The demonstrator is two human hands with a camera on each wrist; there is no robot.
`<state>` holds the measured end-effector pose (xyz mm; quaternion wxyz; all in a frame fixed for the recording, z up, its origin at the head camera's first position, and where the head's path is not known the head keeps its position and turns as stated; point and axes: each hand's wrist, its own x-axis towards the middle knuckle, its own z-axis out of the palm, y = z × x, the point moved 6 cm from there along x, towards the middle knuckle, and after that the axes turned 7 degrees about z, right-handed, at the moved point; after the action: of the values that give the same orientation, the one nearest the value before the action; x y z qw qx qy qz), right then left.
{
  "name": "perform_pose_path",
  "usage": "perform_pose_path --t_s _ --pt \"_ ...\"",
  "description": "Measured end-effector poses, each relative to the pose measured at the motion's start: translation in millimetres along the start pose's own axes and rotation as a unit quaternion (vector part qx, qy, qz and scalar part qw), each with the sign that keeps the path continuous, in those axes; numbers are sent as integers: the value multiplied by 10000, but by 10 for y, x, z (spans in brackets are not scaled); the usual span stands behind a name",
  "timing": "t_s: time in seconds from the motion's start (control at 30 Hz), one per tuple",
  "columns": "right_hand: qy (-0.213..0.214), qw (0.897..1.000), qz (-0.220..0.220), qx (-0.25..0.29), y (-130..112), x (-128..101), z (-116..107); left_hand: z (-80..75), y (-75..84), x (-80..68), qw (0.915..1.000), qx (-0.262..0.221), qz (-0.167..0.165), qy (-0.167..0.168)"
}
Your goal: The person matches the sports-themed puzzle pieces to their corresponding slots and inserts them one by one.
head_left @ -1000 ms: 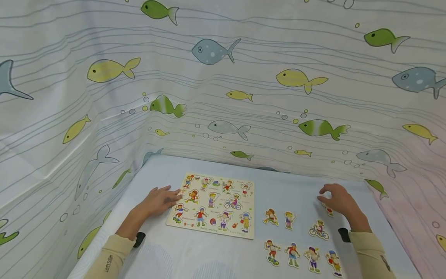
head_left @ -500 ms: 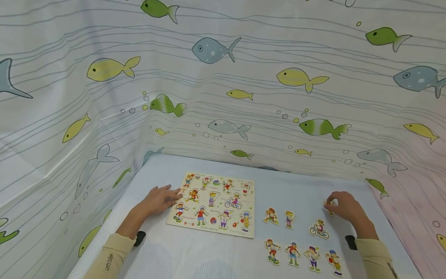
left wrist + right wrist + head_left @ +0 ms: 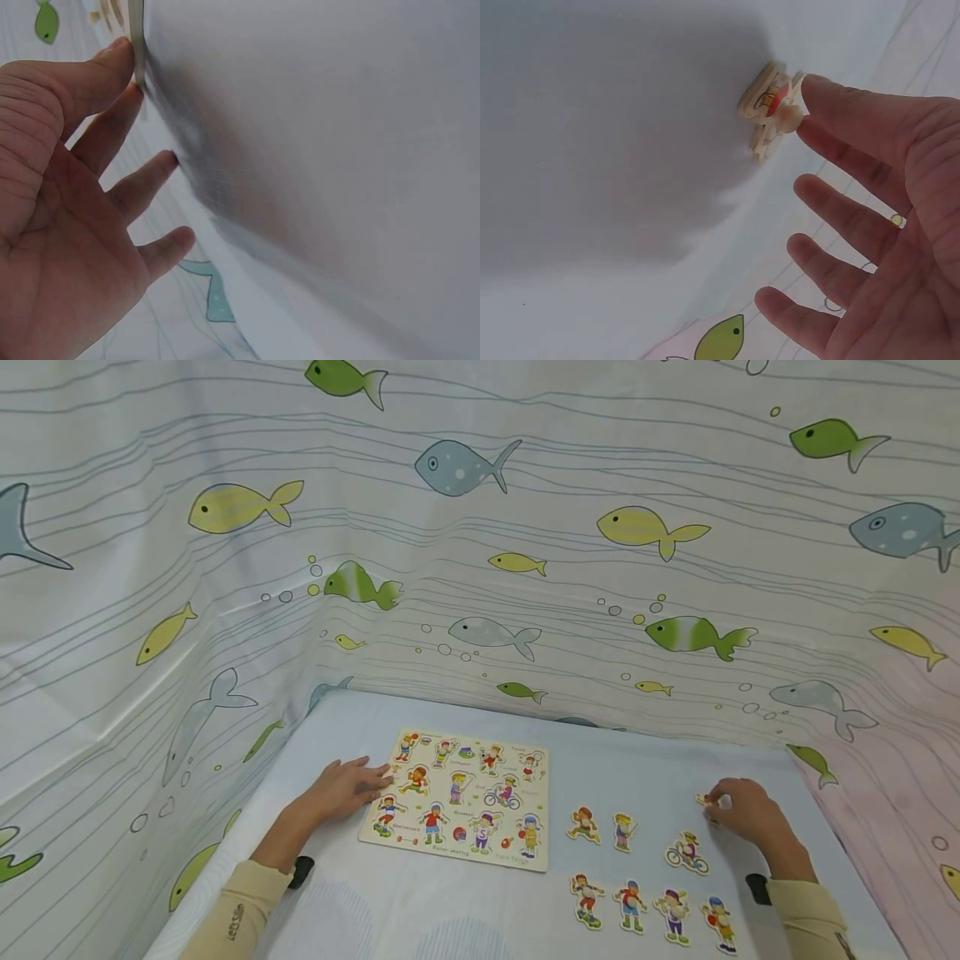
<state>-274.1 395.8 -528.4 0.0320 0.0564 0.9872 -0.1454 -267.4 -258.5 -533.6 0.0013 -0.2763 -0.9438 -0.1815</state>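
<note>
A wooden puzzle board [image 3: 480, 857] printed with sports figures lies on the table. My left hand [image 3: 341, 789] grips its left edge, the thumb above and the index fingertip at the rim; in the left wrist view only a strip of the board [image 3: 137, 41] shows. Far to the right, my right hand [image 3: 750, 814] pinches a puzzle piece [image 3: 769, 94] by its round wooden knob [image 3: 789, 119] between thumb and index finger. The other fingers are spread. In the head view my fingers cover most of that piece [image 3: 701, 799], and its figure cannot be made out.
Right of the board lie a runner piece [image 3: 582, 825], a golfer piece [image 3: 622, 832] and a cyclist piece [image 3: 687, 853]. Several more figures, including a skateboarder piece [image 3: 586, 902], form a nearer row. A fish-patterned curtain [image 3: 570, 602] surrounds the table.
My right hand has come down and slightly right onto the small piece, and its thumb and index finger have closed on the knob. The left hand and the board have stayed put.
</note>
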Motion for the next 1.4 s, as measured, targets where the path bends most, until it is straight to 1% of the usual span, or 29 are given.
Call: perform_pose_path --t_s 0.27,0.5,0.8,1.0,1.1,1.3,1.4 --pt "-67 9999 120 -3 131 46 90 5 -4 7 10000 -68 3 23" --pt "-26 9999 67 88 102 38 74 11 -8 9 10000 -20 15 38" --pt "248 9997 -26 71 74 -11 71 12 -19 13 10000 12 32 26" --pt "446 9985 -286 107 -32 -48 21 23 -27 4 10000 1 -52 -3" --pt "626 9967 -513 72 -127 -63 -28 22 -22 -1 10000 -22 -48 3" --pt "852 9933 -778 49 -312 -106 -112 27 -27 0 10000 -29 21 21" --pt "1020 9899 -984 84 -403 -152 -185 31 -37 1 10000 12 35 4"
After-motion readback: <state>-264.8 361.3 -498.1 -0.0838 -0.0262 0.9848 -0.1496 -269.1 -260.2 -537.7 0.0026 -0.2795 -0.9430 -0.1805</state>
